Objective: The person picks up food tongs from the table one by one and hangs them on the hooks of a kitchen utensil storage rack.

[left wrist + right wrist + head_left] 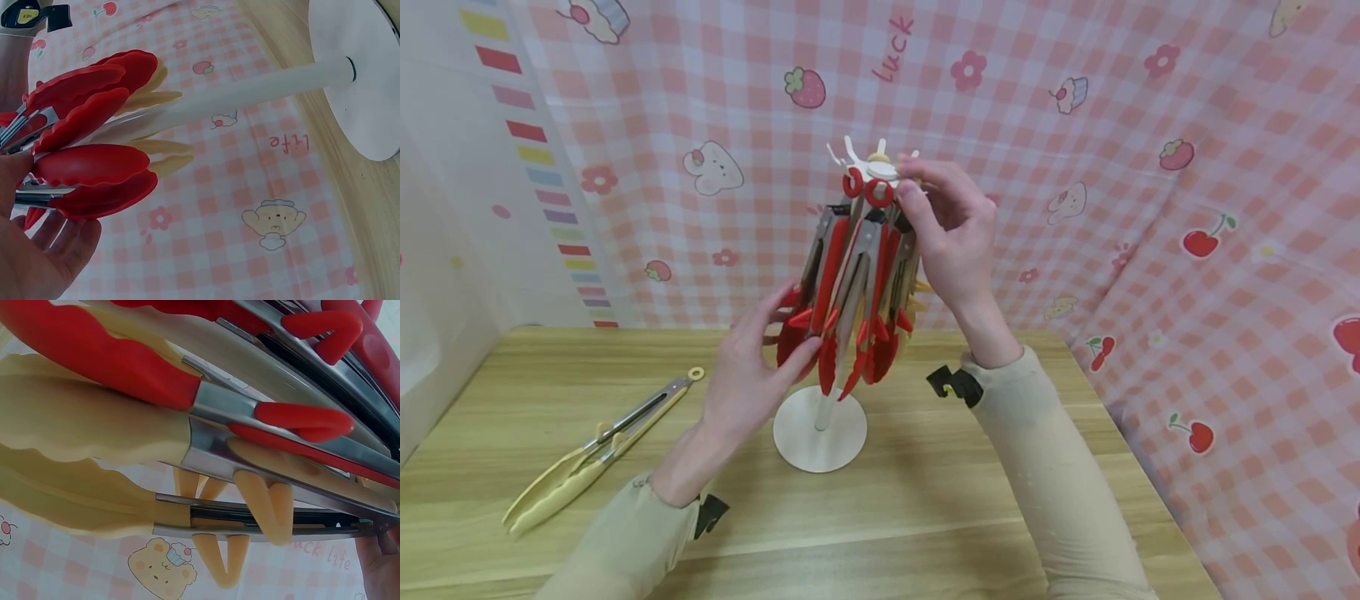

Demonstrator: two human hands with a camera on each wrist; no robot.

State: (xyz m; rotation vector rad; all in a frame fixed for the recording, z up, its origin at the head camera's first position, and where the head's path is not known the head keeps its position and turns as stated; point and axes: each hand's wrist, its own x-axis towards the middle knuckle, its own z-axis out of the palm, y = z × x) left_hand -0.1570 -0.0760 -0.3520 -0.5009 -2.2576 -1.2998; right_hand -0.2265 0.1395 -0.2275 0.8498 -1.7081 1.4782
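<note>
Several red tongs (831, 275) and yellow tongs (94, 412) hang heads down from a white rack (880, 171) with upturned hooks. My left hand (748, 367) holds a pair of red tongs near its head, thumb in front and fingers behind. In the left wrist view, that hand (53, 250) lies close behind the red heads (94, 164). Up at the hooks, my right hand (955, 225) curls thumb and forefinger round the top end of a hanging pair, beside a red ring (878, 193). I cannot tell which pair it pinches.
Below the tongs, the rack's pole (250, 94) runs down to a round white base (820, 454) on the wooden table (925, 517). A yellow pair of tongs (602, 450) lies spread on the table at the left. A pink checked cloth (760, 108) hangs behind.
</note>
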